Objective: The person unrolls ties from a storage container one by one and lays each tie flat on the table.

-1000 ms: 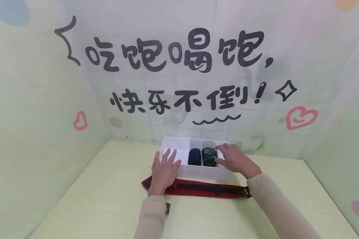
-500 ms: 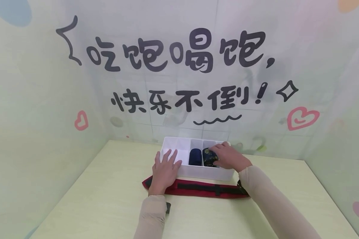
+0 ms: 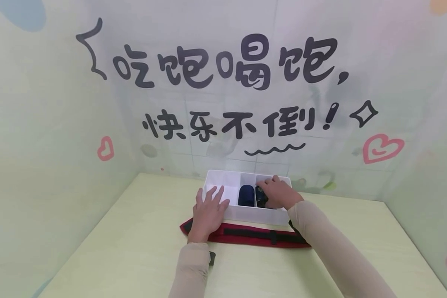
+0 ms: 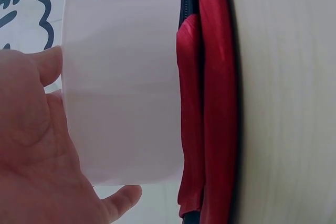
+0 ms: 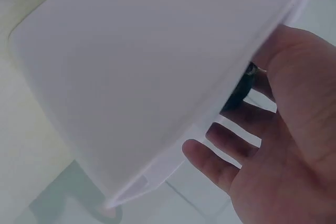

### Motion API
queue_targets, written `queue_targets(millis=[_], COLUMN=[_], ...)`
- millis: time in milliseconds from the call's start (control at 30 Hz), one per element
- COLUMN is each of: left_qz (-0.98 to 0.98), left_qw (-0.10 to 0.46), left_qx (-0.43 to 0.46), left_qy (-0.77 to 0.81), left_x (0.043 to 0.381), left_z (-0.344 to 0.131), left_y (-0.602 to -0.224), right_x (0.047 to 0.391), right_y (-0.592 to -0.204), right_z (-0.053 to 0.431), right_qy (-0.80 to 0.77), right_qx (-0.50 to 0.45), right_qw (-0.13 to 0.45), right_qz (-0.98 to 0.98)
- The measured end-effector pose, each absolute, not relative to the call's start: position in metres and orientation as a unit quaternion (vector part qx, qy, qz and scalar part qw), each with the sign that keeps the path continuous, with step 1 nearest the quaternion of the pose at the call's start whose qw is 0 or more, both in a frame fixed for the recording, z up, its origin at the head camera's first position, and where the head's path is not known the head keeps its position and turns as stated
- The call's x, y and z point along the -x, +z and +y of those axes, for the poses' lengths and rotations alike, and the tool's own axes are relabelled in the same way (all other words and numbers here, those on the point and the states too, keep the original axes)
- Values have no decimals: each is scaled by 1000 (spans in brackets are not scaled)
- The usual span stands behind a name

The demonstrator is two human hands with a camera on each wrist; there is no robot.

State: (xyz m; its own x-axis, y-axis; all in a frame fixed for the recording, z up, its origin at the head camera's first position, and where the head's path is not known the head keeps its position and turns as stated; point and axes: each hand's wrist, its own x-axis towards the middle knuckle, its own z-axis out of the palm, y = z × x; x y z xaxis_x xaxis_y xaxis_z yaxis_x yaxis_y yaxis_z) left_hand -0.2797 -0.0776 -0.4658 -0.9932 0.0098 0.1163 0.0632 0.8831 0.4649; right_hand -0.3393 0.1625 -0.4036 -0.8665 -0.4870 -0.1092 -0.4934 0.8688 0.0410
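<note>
Left hand [image 3: 207,211], fingers loosely spread, rests on the near-left edge of the box [image 3: 257,214], apparently steadying it. Right hand [image 3: 280,194] has thumb and fingers curled round the patterned roll [image 3: 260,198] inside, from above, probably because walls enclose it.

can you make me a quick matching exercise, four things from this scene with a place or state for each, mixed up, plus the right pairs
1. box
2. plain roll
3. patterned roll
4. red cloth

A. partly hidden by the right hand
B. lying on the table, along the near side of the box
C. white, divided into compartments
D. in a compartment, with no hand over it

Right pairs: 1-C, 2-D, 3-A, 4-B
</note>
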Motion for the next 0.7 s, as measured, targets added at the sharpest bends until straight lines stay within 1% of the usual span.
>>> queue_targets(millis=[133,333,700], left_qz=[-967,-966,-966], left_qw=[63,67,67], left_qx=[21,21,15], left_qy=[-244,-248,-251], left_x=[279,279,279], left_z=[-77,-77,-77], left_y=[-465,-466,-466], right_x=[342,344,350], right_y=[-411,-415,-409], right_z=[160,159,159], right_qy=[69,75,39], right_qx=[259,261,259], right_qw=[37,23,45], right_qz=[963,962,964])
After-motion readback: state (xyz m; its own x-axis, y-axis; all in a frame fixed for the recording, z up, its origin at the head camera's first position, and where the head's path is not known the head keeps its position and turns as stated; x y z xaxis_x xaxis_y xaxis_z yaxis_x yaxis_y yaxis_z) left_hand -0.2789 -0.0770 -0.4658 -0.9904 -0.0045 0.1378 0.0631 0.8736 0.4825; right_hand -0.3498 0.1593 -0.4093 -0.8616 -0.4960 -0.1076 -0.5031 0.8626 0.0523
